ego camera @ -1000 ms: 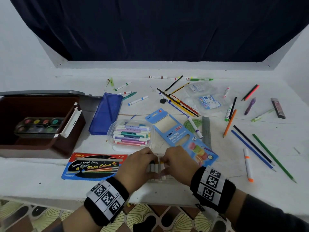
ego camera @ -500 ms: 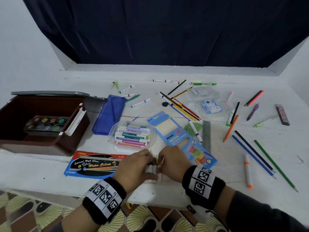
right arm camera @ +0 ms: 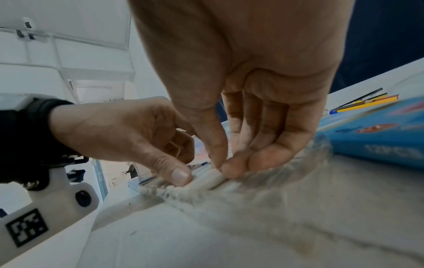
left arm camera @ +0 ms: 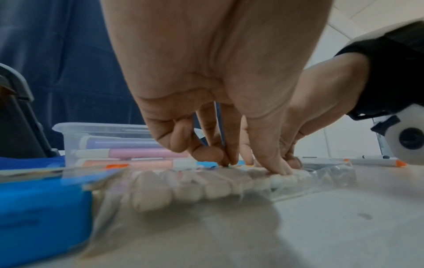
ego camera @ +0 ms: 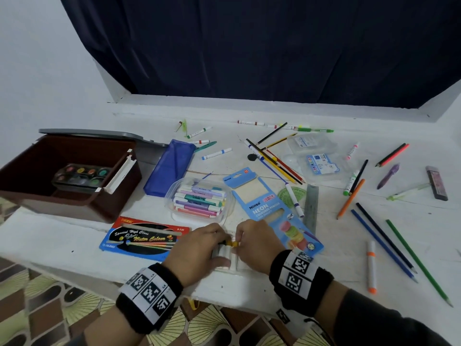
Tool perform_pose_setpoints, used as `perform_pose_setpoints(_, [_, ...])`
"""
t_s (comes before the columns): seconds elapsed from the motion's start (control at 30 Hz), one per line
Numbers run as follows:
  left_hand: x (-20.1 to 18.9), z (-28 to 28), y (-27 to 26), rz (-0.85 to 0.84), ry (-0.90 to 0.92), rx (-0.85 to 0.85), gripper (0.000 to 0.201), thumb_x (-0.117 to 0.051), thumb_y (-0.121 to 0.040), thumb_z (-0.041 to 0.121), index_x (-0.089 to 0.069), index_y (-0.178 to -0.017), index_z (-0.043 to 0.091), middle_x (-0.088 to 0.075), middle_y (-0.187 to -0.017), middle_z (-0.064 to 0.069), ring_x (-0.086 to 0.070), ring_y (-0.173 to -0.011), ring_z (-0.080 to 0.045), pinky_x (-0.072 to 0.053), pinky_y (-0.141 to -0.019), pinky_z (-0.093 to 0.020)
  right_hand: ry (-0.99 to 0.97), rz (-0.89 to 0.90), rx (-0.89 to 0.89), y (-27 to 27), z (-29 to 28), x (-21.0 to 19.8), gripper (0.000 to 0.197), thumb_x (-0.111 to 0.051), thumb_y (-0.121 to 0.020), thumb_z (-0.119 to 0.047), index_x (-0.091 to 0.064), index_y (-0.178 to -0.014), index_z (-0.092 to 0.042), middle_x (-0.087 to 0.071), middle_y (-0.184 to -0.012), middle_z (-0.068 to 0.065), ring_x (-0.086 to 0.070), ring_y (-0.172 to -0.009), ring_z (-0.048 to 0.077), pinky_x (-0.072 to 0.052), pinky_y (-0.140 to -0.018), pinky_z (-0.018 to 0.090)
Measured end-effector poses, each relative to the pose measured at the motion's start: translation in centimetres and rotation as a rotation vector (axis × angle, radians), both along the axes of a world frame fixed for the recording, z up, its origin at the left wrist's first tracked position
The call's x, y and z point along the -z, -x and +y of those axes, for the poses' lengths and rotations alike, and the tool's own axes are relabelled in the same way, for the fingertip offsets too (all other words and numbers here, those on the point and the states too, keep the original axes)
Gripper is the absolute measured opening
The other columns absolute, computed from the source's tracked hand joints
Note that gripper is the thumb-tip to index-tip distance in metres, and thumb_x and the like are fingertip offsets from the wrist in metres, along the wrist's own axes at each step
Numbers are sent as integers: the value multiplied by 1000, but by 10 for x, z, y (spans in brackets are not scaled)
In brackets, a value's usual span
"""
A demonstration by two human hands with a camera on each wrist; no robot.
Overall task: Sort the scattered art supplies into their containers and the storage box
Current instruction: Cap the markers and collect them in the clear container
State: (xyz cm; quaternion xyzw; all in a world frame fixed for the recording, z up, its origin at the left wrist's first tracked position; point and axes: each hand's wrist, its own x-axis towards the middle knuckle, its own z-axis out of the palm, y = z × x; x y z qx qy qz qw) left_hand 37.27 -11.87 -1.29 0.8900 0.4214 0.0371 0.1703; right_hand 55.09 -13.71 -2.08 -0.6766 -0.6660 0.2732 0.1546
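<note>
At the table's front edge lies a clear plastic tray with a row of white paint tubes. My left hand bends over the row, and its thumb presses on a white tube while its fingertips meet the tube's cap end. My right hand pinches a white tube between thumb and fingertips. A yellow cap shows between the two hands. The palms hide most of the tray. The brown storage box stands open at the left with a paint palette inside.
A water colour card box lies left of my hands, a clear tub of pastel markers behind them and a blue neon pencil box to the right. A blue pouch, a steel ruler and several loose pencils and markers lie about.
Both hands have stayed on the tube tray and drawn closer together. A yellow cap now shows between them. The head view has tilted up a little.
</note>
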Motion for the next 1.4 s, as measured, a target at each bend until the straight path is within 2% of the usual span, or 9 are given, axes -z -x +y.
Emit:
perform_pose_setpoints(0.13, [0,-1,2,-62,6,-21,47,-76,-80,51,-63,-123,36,-57,-112,20,-55,-98,-4,-48,-80,-27,-89,55,-41,-8,-11,-7,12,-71,-79,-24,-64,-85,-18,-66,-76,0,-60,-72,20,-52,-69,37])
perform_pose_setpoints(0.33, [-31,-1,5,-319,-45,-51,23,-66,-87,53,-65,-104,38,-59,-88,17,-57,-74,-3,-51,-66,-26,-166,145,51,-29,-7,-30,11,-67,-86,-33,-61,-95,-29,-68,-68,-6,-61,-68,6,-50,-68,26])
perform_pose_setpoints(0.5, [-81,22,10,-504,-112,-138,6,-70,-90,39,-68,-94,34,-58,-68,9,-56,-65,-13,-46,-61,-22,-254,142,106,-53,18,-47,4,-66,-88,-25,-63,-90,-27,-66,-65,-5,-61,-62,5,-42,-57,12])
perform_pose_setpoints(0.6, [-100,46,14,-558,-112,-155,4,-71,-90,32,-69,-92,30,-55,-61,5,-52,-57,-10,-38,-58,-13,-271,143,152,-67,40,-54,5,-67,-88,-25,-63,-87,-28,-67,-65,-6,-61,-58,4,-46,-56,14])
perform_pose_setpoints(0.87, [-109,109,21,-579,-54,-148,6,-71,-89,34,-68,-94,35,-60,-69,6,-57,-64,-11,-37,-58,-12,-199,-105,179,-104,147,-44,6,-59,-89,-18,-61,-84,-13,-65,-83,3,-59,-75,23,-50,-68,34])
perform_pose_setpoints(1.0, [-111,139,22,-609,-30,-162,8,-71,-87,34,-69,-95,33,-62,-70,7,-59,-65,-13,-41,-60,-14,-128,-271,188,-112,198,-38,10,-53,-88,-11,-54,-78,-9,-54,-78,5,-51,-74,26,-35,-58,32])
perform_pose_setpoints(1.17, [-118,187,21,-625,-48,-237,9,-70,-88,37,-69,-97,33,-64,-74,6,-60,-68,-13,-39,-57,-13,0,-442,164,-117,240,-31,18,-48,-93,-16,-47,-75,-15,-52,-78,4,-51,-71,23,-44,-62,30])
perform_pose_setpoints(1.3, [-117,235,9,-663,-101,-343,14,-74,-88,32,-65,-99,36,-64,-82,7,-60,-70,-9,-42,-61,-11,57,-492,127,-121,259,-24,31,-47,-93,-16,-31,-66,-20,-38,-70,-1,-41,-61,16,-27,-48,24])
perform_pose_setpoints(1.4, [-108,273,-2,-676,-106,-474,20,-73,-88,31,-62,-104,35,-61,-93,6,-60,-77,-10,-44,-68,-14,82,-513,94,-124,265,-22,26,-46,-93,-18,-35,-70,-20,-44,-72,-1,-47,-65,18,-30,-49,24])
